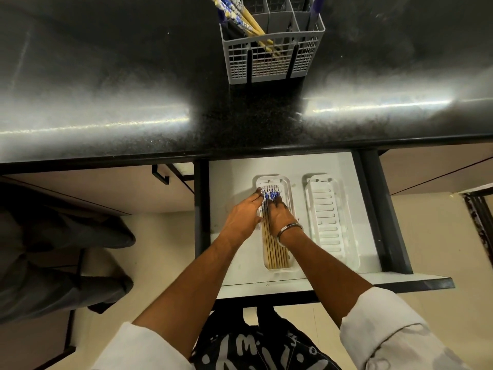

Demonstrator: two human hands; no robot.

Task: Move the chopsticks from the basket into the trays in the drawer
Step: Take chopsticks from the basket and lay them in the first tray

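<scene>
- A white drawer [234, 182] is pulled open under a dark, shiny counter [133, 108].
- Two white trays lie side by side in the drawer, a little apart.
- The left tray [272, 180] holds a row of chopsticks [274, 252] lying flat and close together. Their plain wooden ends point toward the person, and their blue and white ends point toward the counter.
- The right tray [326, 222] has only its own ridges showing.
- The left hand [244, 216] lies flat on the left side of the chopsticks. Its fingers are straight and together, and the tips reach the blue and white ends. It does not seem to hold anything.
- The right hand [280, 213] lies on top of the chopsticks, just beside the left hand. Its fingers press down near the blue and white ends. Whether any finger curls around a stick cannot be told.
- A silver bangle [289, 228] sits on the right wrist.
- A grey basket [272, 53] stands on the counter, well apart from both hands. More chopsticks [241, 14] lean in it, tilted to the left.
</scene>
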